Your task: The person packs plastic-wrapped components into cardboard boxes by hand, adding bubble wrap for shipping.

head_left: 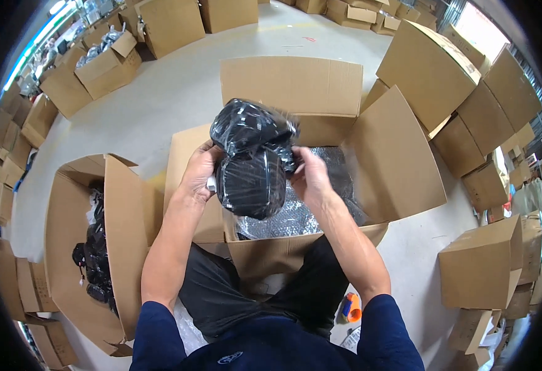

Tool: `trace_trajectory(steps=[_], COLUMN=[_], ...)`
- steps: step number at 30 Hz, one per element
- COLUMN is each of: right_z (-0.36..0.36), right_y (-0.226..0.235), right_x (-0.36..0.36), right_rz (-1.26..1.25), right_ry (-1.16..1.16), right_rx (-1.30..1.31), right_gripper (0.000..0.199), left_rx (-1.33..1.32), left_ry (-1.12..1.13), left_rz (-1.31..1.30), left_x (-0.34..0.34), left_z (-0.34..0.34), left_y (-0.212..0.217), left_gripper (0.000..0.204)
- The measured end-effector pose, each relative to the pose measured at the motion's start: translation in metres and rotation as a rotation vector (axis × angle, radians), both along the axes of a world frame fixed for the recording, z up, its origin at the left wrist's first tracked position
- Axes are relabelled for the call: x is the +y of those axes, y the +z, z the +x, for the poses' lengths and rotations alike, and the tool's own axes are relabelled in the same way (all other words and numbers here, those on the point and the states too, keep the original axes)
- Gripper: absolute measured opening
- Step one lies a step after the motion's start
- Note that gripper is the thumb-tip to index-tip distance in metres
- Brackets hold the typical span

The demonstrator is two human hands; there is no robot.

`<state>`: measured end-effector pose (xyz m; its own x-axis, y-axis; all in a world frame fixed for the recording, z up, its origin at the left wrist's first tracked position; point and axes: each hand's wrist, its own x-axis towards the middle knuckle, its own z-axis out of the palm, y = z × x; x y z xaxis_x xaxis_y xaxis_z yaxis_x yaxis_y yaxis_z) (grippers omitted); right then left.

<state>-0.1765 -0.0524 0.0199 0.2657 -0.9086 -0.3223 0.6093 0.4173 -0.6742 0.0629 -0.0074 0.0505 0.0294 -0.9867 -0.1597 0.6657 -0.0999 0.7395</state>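
Observation:
Above the open carton in front of me I hold a bundle of black rounded pieces wrapped in shiny clear film (pixel 252 179). Its exact kind is hidden by the wrapping. My left hand (pixel 198 170) is closed on the bundle's left side, where a small white bit shows by the fingers. At its right side, the fingers of my right hand (pixel 311 176) are bent in and grip the bundle, slightly blurred. Below, the carton (pixel 289 247) stands with its flaps folded outward. Silvery bubble wrap (pixel 283 219) lies inside it, partly hidden by the bundle.
At my left stands a tall open carton (pixel 129 235) with several black wrapped items (pixel 98 266) in it. Stacked cartons (pixel 429 62) rise at the far right, and more boxes line the sides. An orange tape dispenser (pixel 352 308) is on the floor beside my leg.

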Motion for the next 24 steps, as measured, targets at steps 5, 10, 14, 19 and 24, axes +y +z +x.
trace_trajectory(steps=[5,10,14,19,24], right_z=[-0.022,-0.055,-0.068,-0.052,-0.005], right_y=[0.038,0.072,0.020,-0.068,-0.154], right_x=[-0.016,-0.046,-0.090,-0.118,-0.143], right_rz=[-0.495,-0.637,-0.494,-0.492,-0.354], right_ry=[-0.498,-0.567,-0.327,0.055,0.491], right_rx=[0.159,0.190,0.541,1.043,0.788], right_gripper=[0.027,0.028,0.058,0.068,0.059], left_rx=[-0.029,-0.191,-0.417,-0.501,-0.511], left_ry=[-0.045,-0.206,-0.189,0.136,0.238], left_rz=[0.262,0.252,0.334,0.162,0.196], left_x=[0.005,0.023,0.038,0.055,0.059], left_z=[-0.009,0.024,0.021,0.036,0.061], left_y=[-0.039,-0.058,-0.033,0.015,0.012], left_gripper=[0.021,0.019,0.017,0.023,0.026])
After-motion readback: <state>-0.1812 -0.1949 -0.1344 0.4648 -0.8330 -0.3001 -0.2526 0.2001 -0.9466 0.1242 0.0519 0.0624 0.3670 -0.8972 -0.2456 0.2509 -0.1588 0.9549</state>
